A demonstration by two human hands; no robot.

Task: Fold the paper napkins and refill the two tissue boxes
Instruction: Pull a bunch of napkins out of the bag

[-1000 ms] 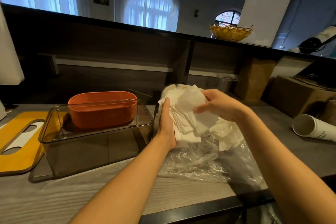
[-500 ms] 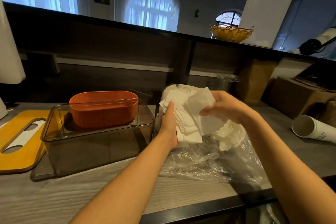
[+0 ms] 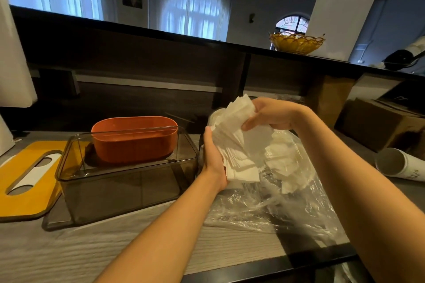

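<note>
Both hands on the stack of white paper napkins [image 3: 234,145], held up over the clear plastic bag [image 3: 276,204] at abt 4 o'clock of frame ctr. Left hand [image 3: 212,161] cups the stack's left edge, thumb up along it, fingers behind and hidden. Right hand [image 3: 273,115] grips the top napkins from the 1 o'clock side, fingers curled over them, thumb under.

Vs 0.5 s ago: right hand has lifted and bunched the upper napkins, so the top corner now sticks up higher and the stack fans out more; left hand abt the same spot. More loose napkins lie in the bag at 3 o'clock of the stack.

Smoky clear tissue box [image 3: 128,174], open top, sits at 9 o'clock of the left hand, just beside it, unmoved. Orange tissue box [image 3: 134,140] at its 12 o'clock, behind it; can't tell if touching. Yellow lid [image 3: 25,188] w/ slot lies flat at far 9 o'clock on the gray wood-grain counter [image 3: 138,248].

Paper cup stack [image 3: 400,164] on its side at 3 o'clock; cardboard box [image 3: 377,124] behind it; yellow wicker basket [image 3: 296,42] on the ledge at 1 o'clock.
</note>
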